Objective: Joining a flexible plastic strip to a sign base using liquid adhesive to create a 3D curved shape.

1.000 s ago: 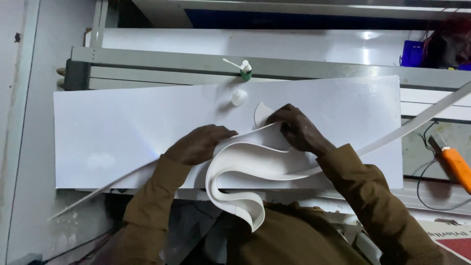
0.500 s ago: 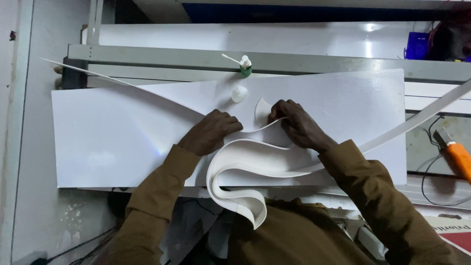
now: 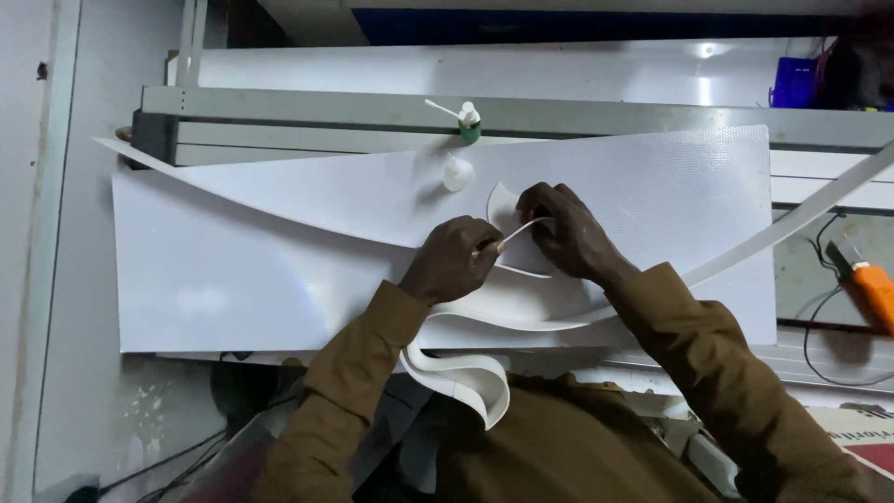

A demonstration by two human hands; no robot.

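While both forearms in brown sleeves reach up from the bottom of the frame, the hands meet at centre over a large white sheet (image 3: 261, 279) lying flat on the bench. The left hand (image 3: 453, 263) sits centre, knuckles up, wrist bent slightly, fingers curled tight and pinching a thin white strip (image 3: 523, 229) at its near end. The right hand (image 3: 561, 231) is just right of it, palm down, fingers arched and narrow, tips pressing the same strip where it curves up on edge; the two hands are almost touching. The strip runs on from the hands as a long white band, one length sweeping to the upper left of the frame, another rising to the right edge, and slack loops (image 3: 466, 373) hang off the bench edge at lower centre by the person's chest. A small glue bottle with a green collar (image 3: 468, 121) stands just above the hands at upper centre, with a white cap (image 3: 456, 174) below it on the sheet. An orange-handled tool (image 3: 871, 293) lies at the right edge, well apart.
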